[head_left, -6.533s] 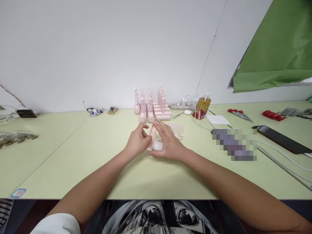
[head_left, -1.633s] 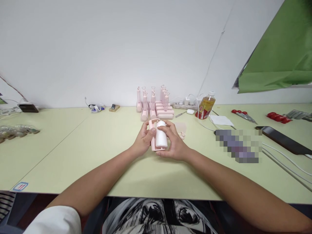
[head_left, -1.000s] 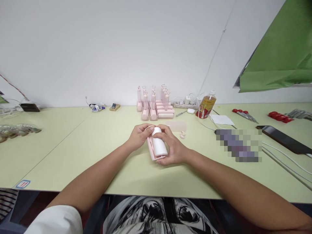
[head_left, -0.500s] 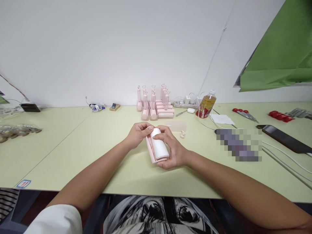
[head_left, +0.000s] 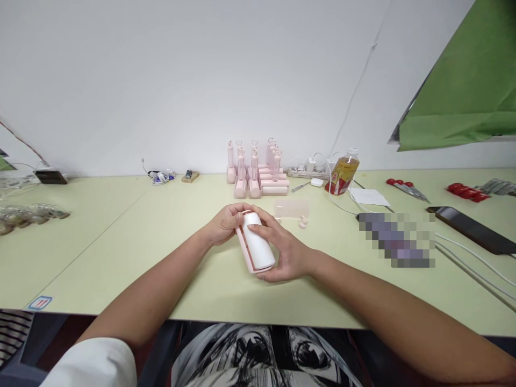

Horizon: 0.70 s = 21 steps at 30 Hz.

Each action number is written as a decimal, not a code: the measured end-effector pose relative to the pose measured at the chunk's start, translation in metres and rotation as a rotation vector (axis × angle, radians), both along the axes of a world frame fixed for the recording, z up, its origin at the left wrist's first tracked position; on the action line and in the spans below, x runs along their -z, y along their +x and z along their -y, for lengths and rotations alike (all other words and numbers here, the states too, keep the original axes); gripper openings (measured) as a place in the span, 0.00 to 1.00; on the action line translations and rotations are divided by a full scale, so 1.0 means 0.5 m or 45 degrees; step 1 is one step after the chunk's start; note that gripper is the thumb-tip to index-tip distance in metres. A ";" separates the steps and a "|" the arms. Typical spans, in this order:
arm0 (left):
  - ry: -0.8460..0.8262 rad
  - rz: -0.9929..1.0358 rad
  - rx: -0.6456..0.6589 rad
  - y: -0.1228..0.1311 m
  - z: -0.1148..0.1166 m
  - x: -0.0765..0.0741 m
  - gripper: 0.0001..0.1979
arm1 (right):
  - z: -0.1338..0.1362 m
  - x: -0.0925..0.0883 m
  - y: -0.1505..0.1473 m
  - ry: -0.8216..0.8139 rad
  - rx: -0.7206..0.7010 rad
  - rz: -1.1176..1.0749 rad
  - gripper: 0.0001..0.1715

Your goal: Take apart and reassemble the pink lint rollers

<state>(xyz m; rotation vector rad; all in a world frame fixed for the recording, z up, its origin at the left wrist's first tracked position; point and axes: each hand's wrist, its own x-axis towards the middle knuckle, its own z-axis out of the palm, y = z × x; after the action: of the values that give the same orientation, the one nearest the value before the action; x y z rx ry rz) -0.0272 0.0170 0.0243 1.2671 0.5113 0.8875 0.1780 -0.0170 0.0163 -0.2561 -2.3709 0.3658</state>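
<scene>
A lint roller (head_left: 258,244), a white roll set in a pale pink half-shell, is held between both hands above the table, tilted with its near end toward me. My left hand (head_left: 229,223) grips its far left end, thumb on the pink rim. Wrapped round its right side, my right hand (head_left: 284,244) has the thumb below the near end and fingers over the white surface. Just beyond, a clear pinkish cover (head_left: 292,208) lies flat on the table, with a small pink piece (head_left: 302,222) beside it.
Several pink lint rollers with upright handles (head_left: 253,172) stand by the wall. To their right are a power strip (head_left: 307,173), a drink bottle (head_left: 342,172) and red-handled tools (head_left: 407,188). A black phone (head_left: 470,228) and white cables lie on the right; bagged parts (head_left: 30,216) on the left.
The white roll sits lower and straighter in the pink shell, and a reddish-brown strip now shows along its left edge. Both hands keep their grip and have shifted slightly left.
</scene>
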 end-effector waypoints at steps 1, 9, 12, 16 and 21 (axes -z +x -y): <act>-0.002 -0.009 0.025 0.003 0.003 0.000 0.33 | 0.000 0.000 0.001 -0.001 -0.006 0.015 0.60; -0.008 -0.054 0.175 0.004 0.007 0.000 0.32 | 0.004 0.007 0.000 -0.055 0.005 0.111 0.63; -0.018 -0.071 0.183 0.000 0.003 0.008 0.33 | 0.004 0.008 -0.001 -0.054 0.000 0.110 0.63; -0.031 -0.072 0.173 -0.002 -0.002 0.018 0.33 | 0.004 0.009 -0.002 -0.052 -0.011 0.099 0.62; -0.069 -0.040 0.180 0.001 0.000 0.022 0.31 | 0.004 0.013 -0.001 -0.077 0.001 0.107 0.62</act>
<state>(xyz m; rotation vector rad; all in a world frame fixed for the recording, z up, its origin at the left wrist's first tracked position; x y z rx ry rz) -0.0269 0.0169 0.0135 1.2536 0.4610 0.7318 0.1776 -0.0188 0.0097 -0.3062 -2.4446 0.4341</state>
